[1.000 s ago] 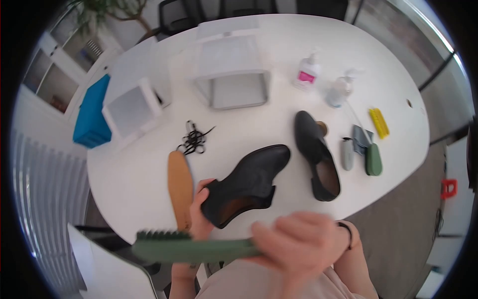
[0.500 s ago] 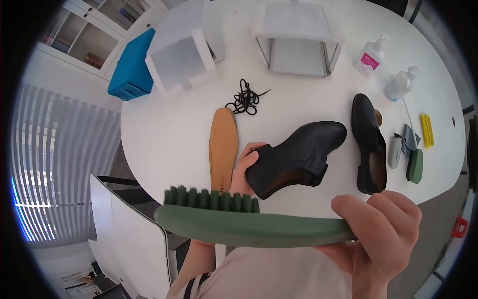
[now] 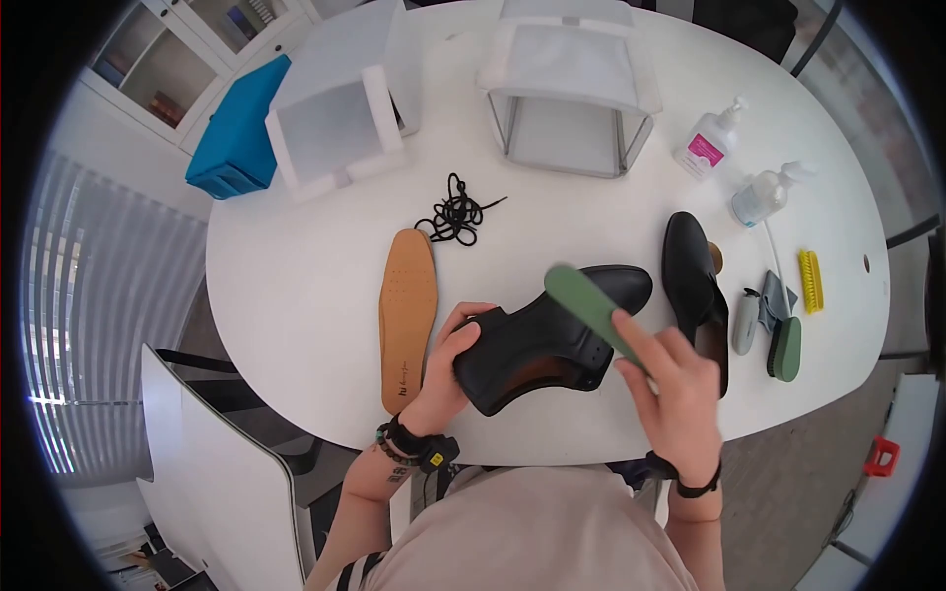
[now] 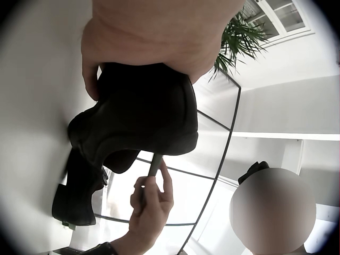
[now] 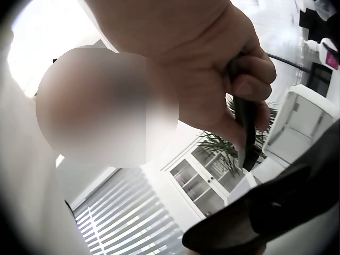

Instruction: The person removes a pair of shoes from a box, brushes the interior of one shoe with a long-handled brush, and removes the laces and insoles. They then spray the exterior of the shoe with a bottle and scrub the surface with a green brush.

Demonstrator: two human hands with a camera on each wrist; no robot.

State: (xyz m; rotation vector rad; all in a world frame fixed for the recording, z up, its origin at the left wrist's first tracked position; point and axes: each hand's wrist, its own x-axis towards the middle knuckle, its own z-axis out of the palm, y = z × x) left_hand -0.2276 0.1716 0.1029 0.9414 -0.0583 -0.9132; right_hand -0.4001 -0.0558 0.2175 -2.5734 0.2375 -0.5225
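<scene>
My left hand (image 3: 445,379) grips a black leather shoe (image 3: 522,340) by its heel, tilted on its side with the toe pointing right. In my right hand (image 3: 680,399) is a green-backed brush (image 3: 583,297), held by its handle. The brush's head overlaps the shoe's upper near the toe in the head view, its bristles hidden beneath. The left wrist view shows the shoe's dark heel (image 4: 143,114) under the left palm. In the right wrist view, fingers (image 5: 252,71) wrap the brush handle (image 5: 245,117). A second black shoe (image 3: 687,261) stands to the right.
A tan insole (image 3: 407,315) and tangled black laces (image 3: 458,212) lie left. Two clear boxes, one box (image 3: 572,128) at centre, stand behind. Right are pump bottles (image 3: 705,148), a yellow brush (image 3: 811,281), another green brush (image 3: 785,350), a grey cloth (image 3: 776,295) and a small grey bottle (image 3: 746,323).
My right hand has swung the brush from close before the camera down and forward onto the shoe's upper, turning its bristles down. My left hand keeps its hold on the heel.
</scene>
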